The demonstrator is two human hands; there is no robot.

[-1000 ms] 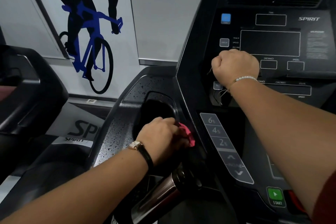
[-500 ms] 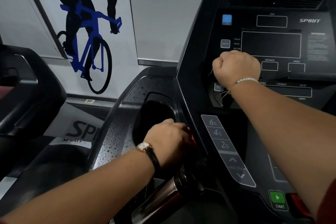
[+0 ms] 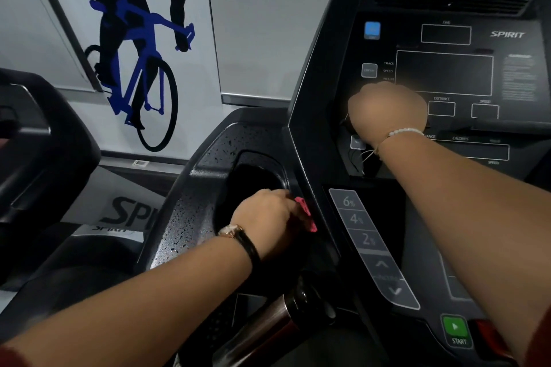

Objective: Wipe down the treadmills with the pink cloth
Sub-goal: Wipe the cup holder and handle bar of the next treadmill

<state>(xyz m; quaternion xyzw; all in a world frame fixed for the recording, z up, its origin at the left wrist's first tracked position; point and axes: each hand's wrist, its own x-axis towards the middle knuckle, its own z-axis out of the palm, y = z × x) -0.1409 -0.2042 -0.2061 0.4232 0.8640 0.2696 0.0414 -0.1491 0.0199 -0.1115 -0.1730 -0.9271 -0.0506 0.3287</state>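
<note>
- The pink cloth is bunched against the left edge of the treadmill console, just right of the dark cup recess.
- The left hand grips it, fingers curled round it; only a pink fringe shows.
- The right hand is clenched in a fist against the display panel, farther and to the right; nothing shows in it.
- Incline keys lie between the arms, with the green START button near right.
- A metal bottle lies nearest.
- A cyclist mural is on the far left wall.
</note>
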